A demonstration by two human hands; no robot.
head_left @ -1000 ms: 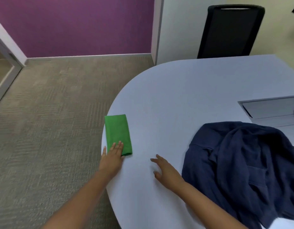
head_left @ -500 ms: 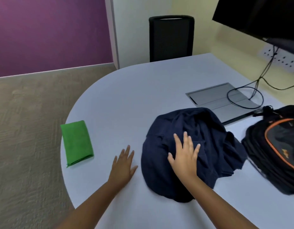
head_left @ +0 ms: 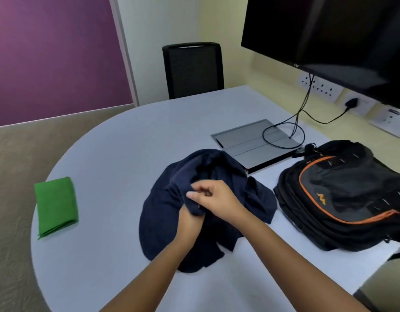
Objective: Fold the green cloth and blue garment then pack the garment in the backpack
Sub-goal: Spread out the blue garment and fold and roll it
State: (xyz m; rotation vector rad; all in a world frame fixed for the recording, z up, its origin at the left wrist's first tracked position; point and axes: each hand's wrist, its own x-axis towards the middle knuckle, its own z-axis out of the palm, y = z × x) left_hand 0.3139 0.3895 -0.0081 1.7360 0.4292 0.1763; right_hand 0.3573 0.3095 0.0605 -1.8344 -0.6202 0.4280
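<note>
The green cloth [head_left: 56, 206] lies folded into a narrow rectangle at the table's left edge, with no hand on it. The dark blue garment [head_left: 163, 206] sits crumpled in the middle of the table. My right hand [head_left: 217, 199] pinches a bunched fold of the garment at its centre. My left hand [head_left: 189, 221] grips the same bunch from below, its fingers partly hidden under the fabric. A black backpack with orange trim [head_left: 343, 194] lies on its side to the right of the garment, close to it.
A grey flip-up cable box [head_left: 246, 140] sits behind the garment with a black cable [head_left: 284, 136] looped on it. A dark monitor [head_left: 329, 37] hangs at the upper right, wall sockets below it. A black chair [head_left: 193, 68] stands at the table's far side.
My left hand moved right off the bare table onto the garment. My right hand went from lying flat on the fabric to pinching it. The view swung right, away from the green cloth.
</note>
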